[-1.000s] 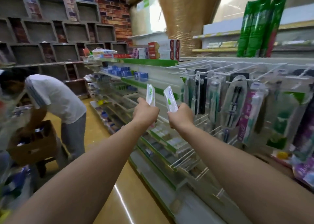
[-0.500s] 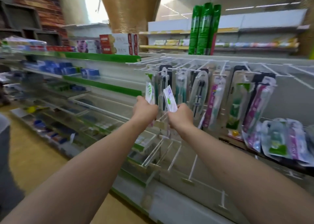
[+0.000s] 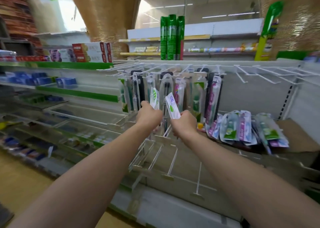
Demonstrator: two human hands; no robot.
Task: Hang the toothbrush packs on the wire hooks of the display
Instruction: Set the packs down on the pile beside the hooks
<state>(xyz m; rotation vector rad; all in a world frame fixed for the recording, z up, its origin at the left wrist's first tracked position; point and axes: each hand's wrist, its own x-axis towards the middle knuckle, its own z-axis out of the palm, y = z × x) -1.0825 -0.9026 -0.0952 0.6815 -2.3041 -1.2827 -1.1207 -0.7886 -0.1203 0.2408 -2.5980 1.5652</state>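
Display part-stocked: hung packs (image 3: 178,93) fill the upper-left wire hooks (image 3: 270,73), right-hand hooks bare, loose packs (image 3: 242,129) heaped on the shelf below; left hand (image 3: 149,116) and right hand (image 3: 184,125) each grip one unhung toothbrush pack (image 3: 172,107).

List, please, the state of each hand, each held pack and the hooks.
Left hand: grips a pack.
Right hand: grips a pack.
Left pack: held upright, not hung.
Right pack: held, tilted left, not hung.
Upper right hooks: bare.
Lower hooks: bare.
Hanging packs: hung on hooks.
Shelf packs: lying loose.
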